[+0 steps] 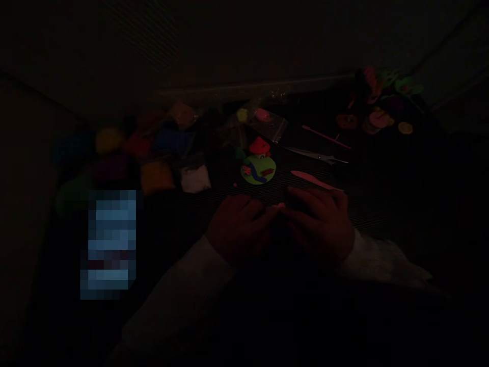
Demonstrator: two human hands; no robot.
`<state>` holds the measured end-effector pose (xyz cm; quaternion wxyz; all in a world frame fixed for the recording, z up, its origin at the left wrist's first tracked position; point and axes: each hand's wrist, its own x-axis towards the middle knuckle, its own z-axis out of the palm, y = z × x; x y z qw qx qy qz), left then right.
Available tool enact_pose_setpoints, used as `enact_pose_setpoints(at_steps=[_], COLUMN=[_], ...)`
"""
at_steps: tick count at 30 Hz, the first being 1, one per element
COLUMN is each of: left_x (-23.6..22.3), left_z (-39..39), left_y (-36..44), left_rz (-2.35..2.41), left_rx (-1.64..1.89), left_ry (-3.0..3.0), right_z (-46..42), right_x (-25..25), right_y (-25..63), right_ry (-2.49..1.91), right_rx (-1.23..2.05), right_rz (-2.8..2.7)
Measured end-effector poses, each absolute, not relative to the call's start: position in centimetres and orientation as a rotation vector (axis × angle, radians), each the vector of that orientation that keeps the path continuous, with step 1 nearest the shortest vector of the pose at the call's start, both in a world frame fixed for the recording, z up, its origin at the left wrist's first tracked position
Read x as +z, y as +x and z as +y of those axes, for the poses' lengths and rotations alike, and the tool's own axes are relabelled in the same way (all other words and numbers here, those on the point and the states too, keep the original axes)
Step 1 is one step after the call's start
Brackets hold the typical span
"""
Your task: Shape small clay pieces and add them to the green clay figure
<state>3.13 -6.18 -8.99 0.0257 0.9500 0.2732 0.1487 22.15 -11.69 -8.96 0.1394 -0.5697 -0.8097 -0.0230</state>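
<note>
In the dim head view, my left hand (242, 227) and my right hand (323, 224) meet over the dark table. A small piece of pink modelling clay (280, 205) shows between their fingertips, and both hands are closed on it. Just beyond them lies a round green clay base (267, 164) with a blue strip across it. On that base stands a small clay house with a red cone roof (259, 146), and a pink flower (246, 170) sits at its left. A tiny pink bit (235, 184) lies near my left hand.
A pink clay knife (315, 180), scissors (319, 156) and a thin pink tool (326, 136) lie to the right. Bags of coloured clay, one white (195, 178) and one orange (156, 176), spread leftward. A bright pixelated screen (110, 239) is at left. Clay figures (377, 120) stand back right.
</note>
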Motion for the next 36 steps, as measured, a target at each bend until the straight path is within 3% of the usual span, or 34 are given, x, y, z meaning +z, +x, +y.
enact_pose_setpoints(at_steps=[29, 36], left_x=[-9.07, -9.21], left_z=[-6.56, -6.53], left_y=[3.91, 3.63], left_rz=[0.930, 0.899], left_rx=[0.323, 0.475], left_ry=[2.910, 2.889], right_z=[-11.56, -11.64], right_x=[-8.85, -8.82], right_y=[22.58, 22.64], right_ry=[-1.611, -1.591], right_rx=[-0.045, -0.039], right_rz=[-2.229, -2.240])
